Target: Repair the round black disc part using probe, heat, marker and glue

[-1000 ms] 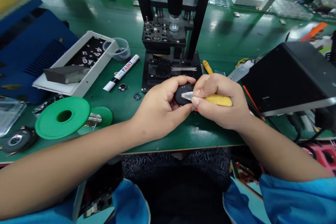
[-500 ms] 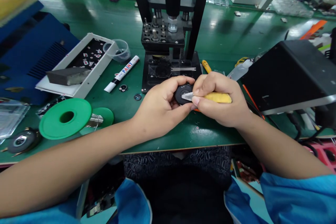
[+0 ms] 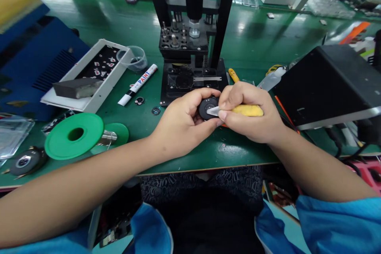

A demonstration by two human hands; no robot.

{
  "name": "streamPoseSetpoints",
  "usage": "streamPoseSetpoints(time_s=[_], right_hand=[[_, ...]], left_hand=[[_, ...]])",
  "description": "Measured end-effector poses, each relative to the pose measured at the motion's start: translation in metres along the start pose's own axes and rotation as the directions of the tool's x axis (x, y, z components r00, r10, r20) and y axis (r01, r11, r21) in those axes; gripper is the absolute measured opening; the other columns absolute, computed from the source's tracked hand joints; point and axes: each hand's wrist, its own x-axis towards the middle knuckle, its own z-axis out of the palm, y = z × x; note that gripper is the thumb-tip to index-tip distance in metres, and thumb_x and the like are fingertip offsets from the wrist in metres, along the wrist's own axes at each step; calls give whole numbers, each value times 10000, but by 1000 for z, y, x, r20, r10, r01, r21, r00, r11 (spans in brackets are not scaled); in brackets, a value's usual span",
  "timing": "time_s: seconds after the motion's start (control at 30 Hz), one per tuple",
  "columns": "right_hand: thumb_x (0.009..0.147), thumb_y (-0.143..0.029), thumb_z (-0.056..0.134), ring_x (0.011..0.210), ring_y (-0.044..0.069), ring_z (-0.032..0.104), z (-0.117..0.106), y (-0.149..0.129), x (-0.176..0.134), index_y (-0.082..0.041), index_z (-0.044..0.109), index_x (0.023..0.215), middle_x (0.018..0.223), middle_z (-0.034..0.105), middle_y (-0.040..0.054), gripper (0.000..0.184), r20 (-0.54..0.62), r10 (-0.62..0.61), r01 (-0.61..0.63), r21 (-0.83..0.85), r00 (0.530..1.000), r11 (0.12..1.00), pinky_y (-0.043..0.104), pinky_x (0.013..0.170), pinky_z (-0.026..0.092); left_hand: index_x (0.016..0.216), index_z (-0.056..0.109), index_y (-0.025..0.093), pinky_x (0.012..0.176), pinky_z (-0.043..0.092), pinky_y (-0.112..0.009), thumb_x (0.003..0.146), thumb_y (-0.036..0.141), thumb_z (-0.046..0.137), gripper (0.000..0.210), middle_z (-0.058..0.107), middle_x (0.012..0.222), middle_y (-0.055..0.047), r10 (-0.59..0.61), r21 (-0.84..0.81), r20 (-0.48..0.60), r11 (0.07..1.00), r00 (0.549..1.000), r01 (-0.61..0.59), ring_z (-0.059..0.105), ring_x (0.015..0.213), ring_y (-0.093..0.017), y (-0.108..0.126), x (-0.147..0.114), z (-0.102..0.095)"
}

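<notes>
Two-handed, gripping near front edge of green bench (image 3: 229,154).
Clasping a round black device (image 3: 203,108) in left hand (image 3: 182,123), holding a yellow-handled blade (image 3: 247,110) against it in right hand (image 3: 254,127), facing a press (image 3: 184,54).

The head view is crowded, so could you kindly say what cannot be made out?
Head view: back of the black round device, turned away into the left hand.
Head view: part of the yellow-handled metal blade, covered by the right hand.
Head view: rest of the blue slatted housing, cut off by the left edge.
Head view: shapes of the white-and-red pieces in the white rectangular box, too small.
</notes>
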Motion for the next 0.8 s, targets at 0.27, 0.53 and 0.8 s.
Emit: streamPoseSetpoints(time_s=[0.27,0.53,0.8], right_hand=[[859,-190,795,777,171,670,-1,-1,0,-255,650,803,833,705,-27,168,4,9,-9,-20,1000,1000,349,714,534],[883,-219,825,776,165,656,-1,0,-2,-254,662,832,864,707,-23,174,-25,45,-44,31,999,999,342,702,521],[1012,-434,906,617,94,579,-1,14,0,-289,691,1065,897,670,-54,265,-235,72,-26,194,969,981,267,564,530]], left_hand=[[1314,778,213,850,705,-328,886,273,889,445,858,1289,-78,19,17,-18,1000,1000,-18,819,1059,-229,-2,-1,0],[1350,753,194,810,703,-310,883,291,898,498,845,1264,-89,1,-10,-10,1000,1000,-2,812,1028,-221,-2,-1,1],[1425,740,244,806,712,-331,865,296,918,591,809,1276,-80,14,26,-98,1000,995,-12,809,1103,-260,-10,3,-8]])
